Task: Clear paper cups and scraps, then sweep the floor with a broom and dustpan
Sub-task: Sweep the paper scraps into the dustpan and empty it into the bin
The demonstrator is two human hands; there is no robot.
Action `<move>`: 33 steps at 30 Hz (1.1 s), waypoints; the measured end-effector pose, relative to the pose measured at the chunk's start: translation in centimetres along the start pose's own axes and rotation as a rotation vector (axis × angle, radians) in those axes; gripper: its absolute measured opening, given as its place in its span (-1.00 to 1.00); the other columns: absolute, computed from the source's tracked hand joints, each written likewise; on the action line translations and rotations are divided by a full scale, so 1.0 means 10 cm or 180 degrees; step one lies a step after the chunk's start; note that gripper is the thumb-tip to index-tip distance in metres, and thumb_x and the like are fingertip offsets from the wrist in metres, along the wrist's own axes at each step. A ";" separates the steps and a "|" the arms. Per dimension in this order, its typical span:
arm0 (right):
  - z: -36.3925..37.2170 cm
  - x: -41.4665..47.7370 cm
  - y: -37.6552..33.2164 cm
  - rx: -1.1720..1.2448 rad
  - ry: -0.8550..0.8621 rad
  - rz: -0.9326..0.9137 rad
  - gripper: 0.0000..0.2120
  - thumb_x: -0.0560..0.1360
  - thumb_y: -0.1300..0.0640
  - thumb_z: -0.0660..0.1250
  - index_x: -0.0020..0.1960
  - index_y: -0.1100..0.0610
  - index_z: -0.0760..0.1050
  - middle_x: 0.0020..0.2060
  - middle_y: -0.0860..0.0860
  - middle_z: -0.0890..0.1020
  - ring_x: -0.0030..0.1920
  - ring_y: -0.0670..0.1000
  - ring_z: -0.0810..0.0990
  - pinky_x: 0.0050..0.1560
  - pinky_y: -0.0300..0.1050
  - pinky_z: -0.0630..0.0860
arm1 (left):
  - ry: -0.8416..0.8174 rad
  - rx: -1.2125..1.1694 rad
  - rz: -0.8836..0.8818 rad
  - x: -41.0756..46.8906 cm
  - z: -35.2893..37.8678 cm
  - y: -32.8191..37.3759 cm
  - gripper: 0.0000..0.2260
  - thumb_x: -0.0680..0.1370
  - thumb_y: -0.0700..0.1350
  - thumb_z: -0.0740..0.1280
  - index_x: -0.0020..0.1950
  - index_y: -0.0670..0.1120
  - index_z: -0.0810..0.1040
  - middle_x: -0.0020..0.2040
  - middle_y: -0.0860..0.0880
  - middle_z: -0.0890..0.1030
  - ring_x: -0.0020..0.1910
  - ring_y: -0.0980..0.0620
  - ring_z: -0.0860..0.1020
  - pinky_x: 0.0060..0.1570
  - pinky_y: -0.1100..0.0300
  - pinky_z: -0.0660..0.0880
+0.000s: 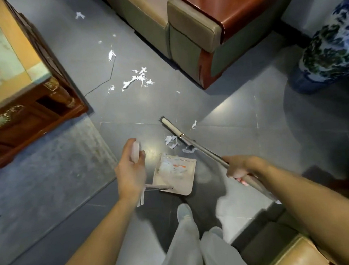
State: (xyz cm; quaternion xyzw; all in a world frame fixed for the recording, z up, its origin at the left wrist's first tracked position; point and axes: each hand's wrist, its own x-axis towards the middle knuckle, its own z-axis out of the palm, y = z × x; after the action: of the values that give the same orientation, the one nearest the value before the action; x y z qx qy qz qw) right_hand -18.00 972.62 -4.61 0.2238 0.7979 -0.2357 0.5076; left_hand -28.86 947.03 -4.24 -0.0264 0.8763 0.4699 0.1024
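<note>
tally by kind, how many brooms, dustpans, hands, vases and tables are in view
broom: 1
dustpan: 1
hands: 2, left hand and right hand
vase: 1
table: 1
total: 6

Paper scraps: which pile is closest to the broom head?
The small pile beside the broom head, just beyond the dustpan; the bigger pile lies farther near the sofa.

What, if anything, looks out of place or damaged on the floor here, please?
Torn white paper scraps lie strewn over the grey tiled floor, thickest between the carved wooden table and the beige leather sofa, with a few by the broom's cream head. A thin dark jagged line near the table looks like a cracked tile.
</note>
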 end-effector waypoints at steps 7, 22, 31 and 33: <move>0.29 -0.29 0.08 0.1121 -0.0749 0.0131 -0.30 0.53 0.32 0.23 0.53 -0.17 0.09 -0.26 0.05 0.54 -0.48 -0.12 0.44 -0.47 -0.27 0.47 | -0.0130 0.0221 0.0183 0.55 0.07 0.12 -0.72 0.59 -0.08 0.29 0.25 0.21 0.41 -0.07 -0.02 0.57 -0.15 -0.05 0.55 -0.04 0.05 0.52; -0.65 -0.29 0.37 0.1389 0.0087 0.0191 -0.38 0.51 0.35 0.17 0.47 -0.09 0.18 -0.44 0.09 0.43 -0.58 -0.05 0.39 -0.51 -0.22 0.42 | -0.0336 0.0418 0.0251 0.83 0.06 0.22 -0.75 0.61 -0.04 0.27 0.19 0.28 0.37 -0.21 -0.08 0.51 -0.23 -0.05 0.51 -0.07 0.07 0.50; -1.23 0.49 0.23 0.0324 0.0150 0.0135 -0.53 0.47 0.38 0.16 0.35 0.15 0.29 -0.42 0.09 0.47 -0.61 -0.03 0.46 -0.58 -0.23 0.42 | -0.0176 0.0287 0.0183 0.88 0.35 0.28 -0.73 0.57 0.00 0.31 0.18 0.34 0.41 -0.09 0.07 0.51 -0.36 0.31 0.42 -0.01 0.10 0.51; -1.22 0.55 0.16 0.0304 -0.0142 0.0034 -0.51 0.48 0.38 0.20 0.40 0.17 0.28 -0.39 0.07 0.45 -0.52 -0.03 0.44 -0.57 -0.22 0.43 | -0.0183 0.0322 0.0186 0.96 0.43 0.38 -0.73 0.57 0.02 0.30 0.22 0.32 0.41 -0.09 0.01 0.53 -0.32 0.23 0.43 -0.02 0.16 0.48</move>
State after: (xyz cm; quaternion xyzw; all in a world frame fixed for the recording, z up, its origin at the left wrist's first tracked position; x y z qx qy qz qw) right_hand -27.70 981.90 -5.32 0.2467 0.7730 -0.2758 0.5153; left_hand -38.08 953.20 -5.39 0.0180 0.8961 0.4284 0.1150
